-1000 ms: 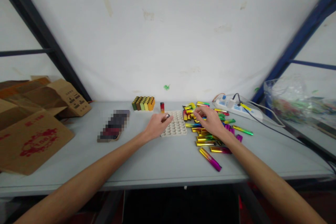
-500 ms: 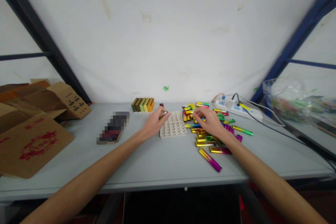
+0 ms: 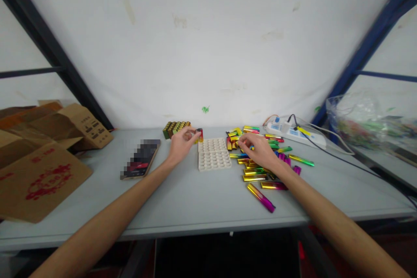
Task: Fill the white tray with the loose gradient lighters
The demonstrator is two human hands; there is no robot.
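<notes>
My left hand (image 3: 183, 143) is at the back left corner of a white tray with rows of holes (image 3: 215, 159). Its thumb and fingers close around a red and gold lighter (image 3: 200, 135), whose dark top points up. On the right, my right hand (image 3: 257, 147) hovers at the left side of a pile of shiny two-tone lighters (image 3: 256, 173). Thumb and forefinger are pinched together there; whatever lies between them is hidden. Behind my left hand stands a block of upright gold and green lighters (image 3: 172, 127), partly covered by the hand.
A phone (image 3: 143, 160) lies on the grey table (image 3: 182, 208) to the left, beside open cardboard boxes (image 3: 48, 178). At the back right is a white power strip (image 3: 296, 135) with cables. A clear plastic bag (image 3: 355, 117) sits beyond it. One purple-gold lighter (image 3: 260, 197) lies near the front.
My left hand has moved left and back, off the tray's left edge to the lighter at its back corner. My right hand has barely moved.
</notes>
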